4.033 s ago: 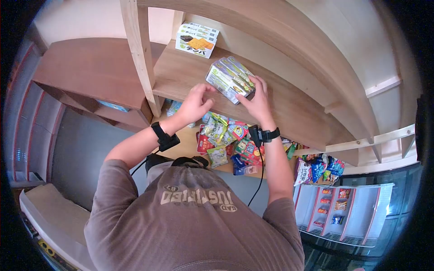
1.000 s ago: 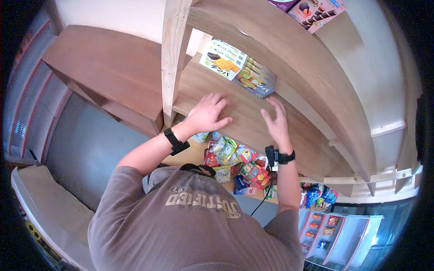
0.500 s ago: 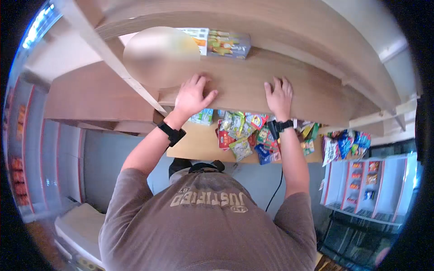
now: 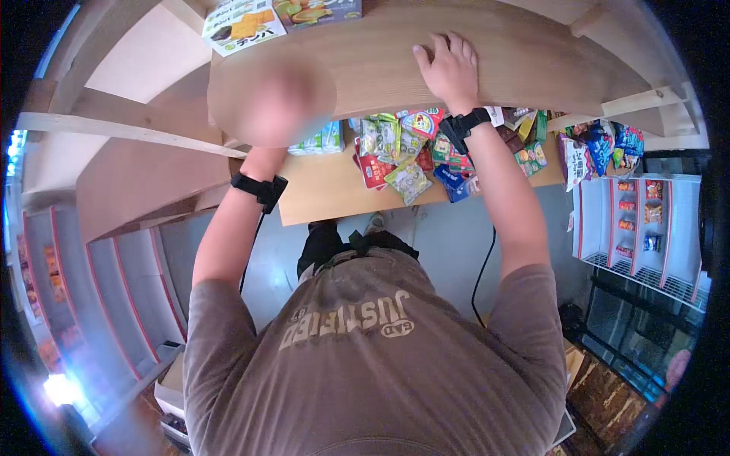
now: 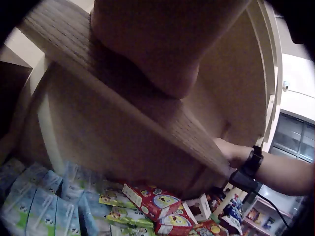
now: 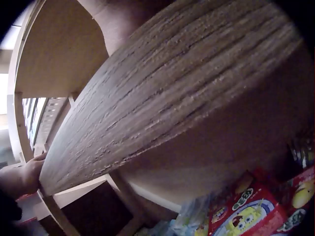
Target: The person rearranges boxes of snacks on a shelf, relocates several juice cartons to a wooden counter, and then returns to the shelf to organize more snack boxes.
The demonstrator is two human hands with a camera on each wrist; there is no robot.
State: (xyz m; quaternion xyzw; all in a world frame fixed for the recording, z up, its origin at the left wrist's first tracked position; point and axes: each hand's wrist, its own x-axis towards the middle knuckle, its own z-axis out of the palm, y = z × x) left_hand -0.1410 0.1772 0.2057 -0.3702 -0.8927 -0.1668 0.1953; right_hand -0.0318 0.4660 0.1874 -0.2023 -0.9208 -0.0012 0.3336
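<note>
My right hand (image 4: 452, 64) rests on the wooden shelf (image 4: 532, 61) with its fingers spread and nothing in them. The left hand (image 5: 152, 49) lies at the shelf's front edge toward the left end; its fingers are blurred over in the head view and out of sight in the left wrist view. Beyond it, at the back left of the shelf, a white cracker box (image 4: 245, 29) stands side by side with a grey-purple snack box (image 4: 319, 11). Both boxes are apart from the hands and partly cut off by the frame.
Below the shelf, a light wooden table (image 4: 319, 194) bears heaped snack bags (image 4: 411, 181), blue-green cartons (image 4: 323, 138) and red boxes (image 5: 160, 200). Brown cabinet (image 4: 144, 171) stands left. At right are hanging bags (image 4: 601, 148) and a white rack (image 4: 639, 220).
Earlier the right hand gripped the grey-purple boxes; they now stand beside the white ones, let go. Both hands have drawn back to the shelf's front part. The head view has tilted down.
</note>
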